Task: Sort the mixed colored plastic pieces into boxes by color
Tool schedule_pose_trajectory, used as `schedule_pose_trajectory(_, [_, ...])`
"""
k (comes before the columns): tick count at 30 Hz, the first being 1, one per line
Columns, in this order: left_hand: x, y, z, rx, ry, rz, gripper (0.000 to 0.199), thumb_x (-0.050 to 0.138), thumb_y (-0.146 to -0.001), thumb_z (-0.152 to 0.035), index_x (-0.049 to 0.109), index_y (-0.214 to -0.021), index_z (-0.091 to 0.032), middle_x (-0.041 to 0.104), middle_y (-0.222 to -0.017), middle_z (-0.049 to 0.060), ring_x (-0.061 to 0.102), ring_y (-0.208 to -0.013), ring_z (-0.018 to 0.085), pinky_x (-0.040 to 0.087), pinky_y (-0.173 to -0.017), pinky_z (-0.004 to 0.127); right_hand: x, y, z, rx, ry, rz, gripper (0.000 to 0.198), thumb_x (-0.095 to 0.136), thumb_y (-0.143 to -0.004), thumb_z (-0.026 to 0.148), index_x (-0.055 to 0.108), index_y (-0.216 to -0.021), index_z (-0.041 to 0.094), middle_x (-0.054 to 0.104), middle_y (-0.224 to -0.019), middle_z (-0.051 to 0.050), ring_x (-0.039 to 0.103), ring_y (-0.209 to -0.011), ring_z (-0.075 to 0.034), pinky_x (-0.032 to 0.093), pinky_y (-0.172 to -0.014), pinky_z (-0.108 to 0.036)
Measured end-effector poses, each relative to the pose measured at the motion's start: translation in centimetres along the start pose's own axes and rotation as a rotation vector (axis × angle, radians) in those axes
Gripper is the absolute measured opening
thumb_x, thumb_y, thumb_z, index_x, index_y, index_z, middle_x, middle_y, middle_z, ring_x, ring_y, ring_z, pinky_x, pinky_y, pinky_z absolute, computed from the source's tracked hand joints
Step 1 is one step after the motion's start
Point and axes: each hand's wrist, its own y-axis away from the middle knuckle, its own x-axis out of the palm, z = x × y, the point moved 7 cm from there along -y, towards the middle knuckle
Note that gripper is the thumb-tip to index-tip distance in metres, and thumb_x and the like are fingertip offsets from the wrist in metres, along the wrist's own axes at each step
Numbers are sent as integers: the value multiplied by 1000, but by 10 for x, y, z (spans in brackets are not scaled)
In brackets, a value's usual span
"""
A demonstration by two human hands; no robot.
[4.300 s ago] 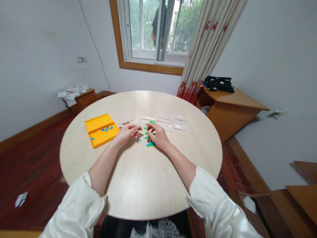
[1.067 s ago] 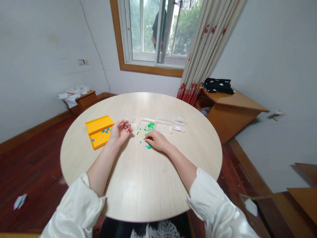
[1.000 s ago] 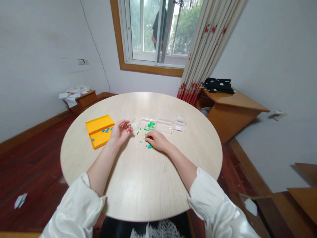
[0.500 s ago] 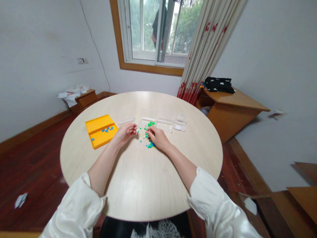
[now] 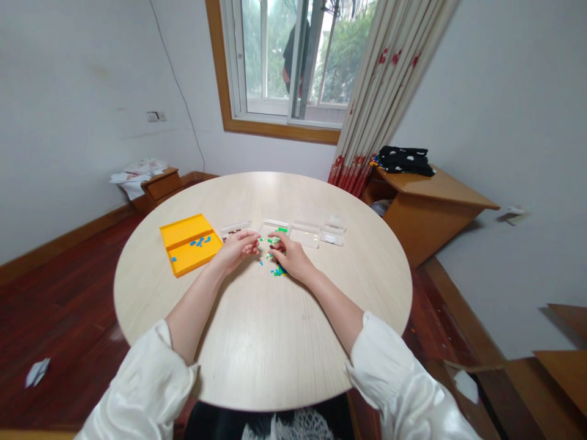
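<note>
On the round table, my left hand (image 5: pixel 242 245) has its fingers curled together beside the loose building blocks; whatever they may hold is hidden. My right hand (image 5: pixel 290 255) bends over the pile, with a small dark brown block (image 5: pixel 271 247) between thumb and fingertips. Green blocks (image 5: pixel 282 230) lie beyond my right hand. Blue and green blocks (image 5: pixel 279 271) show below it, partly covered by the palm. Just behind my left hand, a clear box (image 5: pixel 236 226) holds several dark brown blocks. An open yellow case (image 5: pixel 186 229) with several blue blocks (image 5: pixel 200 241) lies to the left.
More clear boxes stand behind and right of my right hand: one with pale blocks (image 5: pixel 304 234), and a smaller one (image 5: pixel 332 235). The pale round table (image 5: pixel 266 342) spans the middle. Beyond its right edge, a tilted wooden desk (image 5: pixel 440 195) carries folded black cloth (image 5: pixel 406 160).
My left hand has shifted slightly right, nearer my right hand, and the brown blocks in the box behind it now show. My right hand's fingers have spread a little and cover more blocks.
</note>
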Motion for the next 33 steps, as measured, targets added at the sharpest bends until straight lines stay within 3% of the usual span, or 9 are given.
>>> schedule_pose_trajectory(9, [13,0,14,-27,-171,176,28,78,-57,-27,68,-78,-11,64,-69,5,54,-59,10,39,-57,24,6,1,-3,-24,-67,50,44,54,-78,13,47,-121,21,62,-72,3,58,-64,-10,48,-68,-25])
schedule_pose_trajectory(19, [15,1,16,-31,-263,200,23,76,-58,-27,64,-70,-11,60,-59,1,49,-51,8,34,-52,22,8,1,2,-43,-55,67,45,56,-78,13,48,-121,19,61,-69,3,56,-61,-10,47,-66,-25])
schedule_pose_trajectory(22, [10,-1,12,-3,-220,119,24,77,-56,-26,63,-68,-11,60,-59,1,49,-50,8,37,-51,22,4,0,0,-48,-5,17,41,56,-78,16,50,-119,19,62,-70,3,57,-61,-10,45,-64,-23])
schedule_pose_trajectory(27, [-10,-2,-2,58,36,-137,18,75,-56,-16,62,-69,-10,63,-64,2,54,-52,7,47,-57,22,-8,0,-2,-31,186,-92,24,51,-82,18,59,-105,19,61,-69,1,57,-62,-12,44,-68,-24])
schedule_pose_trajectory(33, [-36,-1,-9,74,250,-412,7,62,-67,-6,58,-66,-12,62,-60,1,54,-50,5,49,-55,17,-14,-2,-4,13,361,-126,26,41,-80,9,63,-89,18,66,-88,-5,58,-86,-17,43,-82,-30])
